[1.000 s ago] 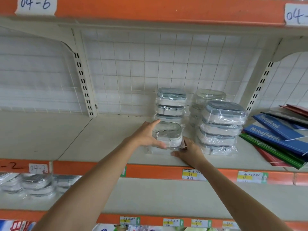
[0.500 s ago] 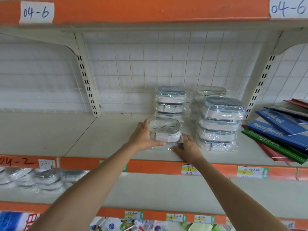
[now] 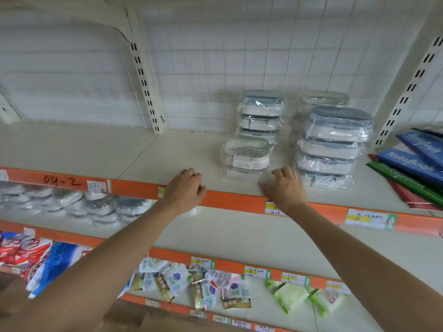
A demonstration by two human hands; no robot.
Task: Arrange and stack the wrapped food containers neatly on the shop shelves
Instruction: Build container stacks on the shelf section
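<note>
The landmark here is the small front stack [image 3: 245, 156] of wrapped food containers, which sits on the cream shelf [image 3: 167, 152] near its orange front edge [image 3: 227, 200]. Far to the left of that stack and one shelf lower, more wrapped containers [image 3: 96, 204] lie in a blurry row. Lower still on the left are red and blue bags [image 3: 40, 257]. Closer to the stack, just left of it and a little nearer the front edge, the left hand [image 3: 184, 195] hangs over the orange strip with its fingers loosely curled and nothing in them. The front stack itself looks like two clear-wrapped boxes, one on top of the other, and no hand touches it. Right behind it stands a taller pile [image 3: 261, 116] with grey-blue lids, close to the wire back wall. Just right of the front stack, the right hand [image 3: 285, 188] is over the shelf edge, fingers bent loosely, holding nothing; it is very near the wrap, but whether it touches cannot be told. The two hands are well apart, one on each side of the stack. Further right is a big pile [image 3: 333, 147] of four wrapped boxes, with another pile [image 3: 323, 99] behind it. Farthest right lie blue, green and red notebooks [image 3: 412, 168]. Below the stack, on the bottom shelf, are small packets [image 3: 199, 286].
</note>
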